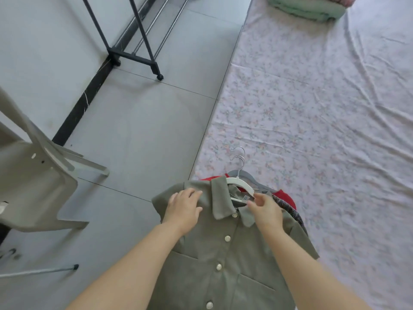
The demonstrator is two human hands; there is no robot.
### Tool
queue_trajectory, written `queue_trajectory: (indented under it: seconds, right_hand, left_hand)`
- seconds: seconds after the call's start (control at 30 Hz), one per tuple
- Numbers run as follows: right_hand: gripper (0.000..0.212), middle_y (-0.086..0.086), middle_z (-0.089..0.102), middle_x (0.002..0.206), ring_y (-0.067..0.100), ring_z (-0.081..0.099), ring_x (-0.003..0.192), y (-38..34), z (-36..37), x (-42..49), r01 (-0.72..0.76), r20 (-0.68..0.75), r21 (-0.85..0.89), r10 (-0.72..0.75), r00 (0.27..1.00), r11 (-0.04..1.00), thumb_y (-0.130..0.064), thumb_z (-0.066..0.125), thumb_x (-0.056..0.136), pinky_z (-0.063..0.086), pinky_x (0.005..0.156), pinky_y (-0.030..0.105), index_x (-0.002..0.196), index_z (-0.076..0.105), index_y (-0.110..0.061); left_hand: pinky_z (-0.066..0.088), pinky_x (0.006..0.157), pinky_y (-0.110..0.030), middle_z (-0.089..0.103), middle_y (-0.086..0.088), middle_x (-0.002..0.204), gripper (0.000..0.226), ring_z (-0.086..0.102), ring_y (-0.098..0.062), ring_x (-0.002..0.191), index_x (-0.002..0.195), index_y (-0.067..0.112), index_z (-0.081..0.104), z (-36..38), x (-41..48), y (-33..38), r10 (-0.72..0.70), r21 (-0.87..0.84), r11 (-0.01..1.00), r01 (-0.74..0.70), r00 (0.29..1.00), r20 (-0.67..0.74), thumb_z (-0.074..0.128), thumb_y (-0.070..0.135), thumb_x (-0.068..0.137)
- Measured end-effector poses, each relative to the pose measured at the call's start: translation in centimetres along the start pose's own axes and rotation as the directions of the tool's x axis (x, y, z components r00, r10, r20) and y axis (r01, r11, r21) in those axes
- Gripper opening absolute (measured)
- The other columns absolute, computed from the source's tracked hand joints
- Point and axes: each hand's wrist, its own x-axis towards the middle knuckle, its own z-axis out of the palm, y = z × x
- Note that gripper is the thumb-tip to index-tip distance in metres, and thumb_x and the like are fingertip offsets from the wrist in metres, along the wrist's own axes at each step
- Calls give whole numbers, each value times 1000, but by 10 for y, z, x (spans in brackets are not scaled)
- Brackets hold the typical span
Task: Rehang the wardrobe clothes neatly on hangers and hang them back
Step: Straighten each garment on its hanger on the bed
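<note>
A grey-green button-up shirt (223,253) with pearl buttons lies at the near edge of the bed, a white hanger (240,183) inside its collar. My left hand (184,209) rests with straight fingers on the shirt's left shoulder. My right hand (266,209) pinches the shirt's collar by the hanger's right arm. Under the shirt lie a grey hanger (250,174), a red garment (286,198) and a patterned dark garment (292,212).
The bed (324,97) has a floral sheet and folded green bedding (308,8) at its far end. A black clothes rack base (134,54) on wheels stands by the wall. A grey plastic chair (38,180) is at the left on the tiled floor.
</note>
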Motion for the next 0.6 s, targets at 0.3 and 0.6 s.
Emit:
queue_trajectory:
  seconds: [0.3, 0.6]
  right_hand:
    - [41, 4, 60, 123, 17, 53, 116, 3, -43, -98, 18, 42, -94, -14, 999, 995, -22, 60, 86, 39, 91, 25, 126, 55, -12]
    - [44, 0, 55, 129, 15, 51, 118, 52, -105, -205, -45, -143, -23, 42, 989, 999, -23, 58, 87, 40, 92, 24, 129, 51, -15]
  left_hand:
    - [25, 104, -32, 43, 2, 135, 49, 37, -18, 127, 139, 23, 34, -71, -47, 48, 159, 106, 980, -170, 982, 99, 46, 34, 93]
    - [34, 96, -34, 49, 1, 129, 42, 45, -22, 120, 131, 23, 43, -105, -113, 122, 426, 207, 866, -456, 888, 174, 49, 32, 90]
